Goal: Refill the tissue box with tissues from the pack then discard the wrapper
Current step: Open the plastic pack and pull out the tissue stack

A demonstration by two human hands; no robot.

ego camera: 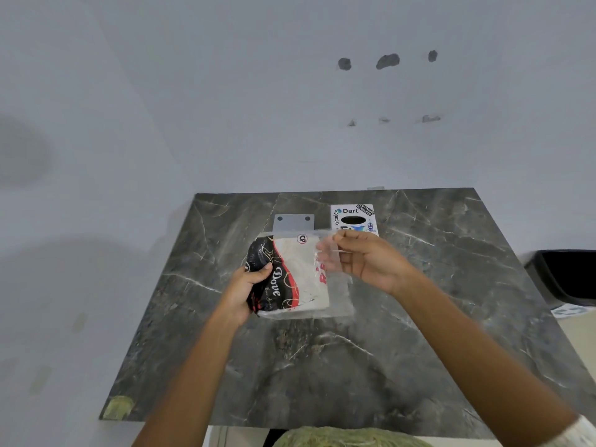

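Observation:
I hold a tissue pack (290, 275) above the middle of the dark marble table (419, 285). Its wrapper is clear plastic printed black, red and white, with white tissues inside. My left hand (246, 290) grips the pack's black left edge. My right hand (364, 259) pinches the clear upper right flap of the wrapper between thumb and fingers. Behind my right hand stands the white tissue box (353, 217), covered in stickers, with a dark oval slot on top. Its lower part is hidden by my fingers.
A grey metal plate (293, 222) with two holes lies flat just left of the box. A black bin (567, 275) stands on the floor beyond the table's right edge. Walls close off the back and left.

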